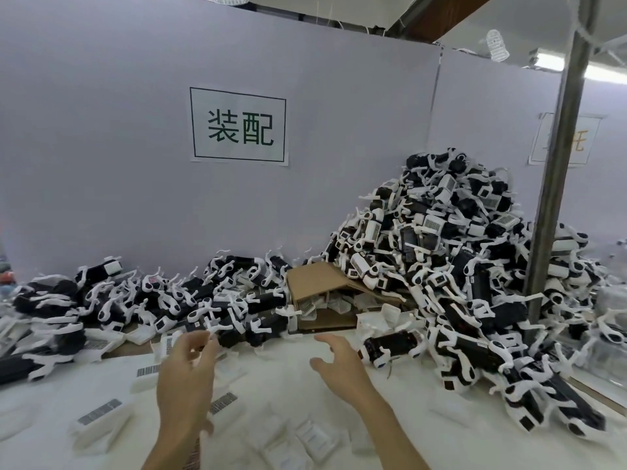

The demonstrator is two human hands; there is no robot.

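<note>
Black-and-white parts [258, 330] piled beyond left hand [185, 378], right hand [342, 364], cardboard box [319, 283] amid them

A black unit with curved white arms [234, 337] lies on its side on the bench [288, 378], at the near edge of a low heap of like pieces, just beyond the left hand [185, 374]. A second unit [390, 348] lies lengthwise further right (its far end meets the tall pile). Small white holders [100, 415] with barcode labels lie scattered singly across the bench's white top, several label-up.
</note>
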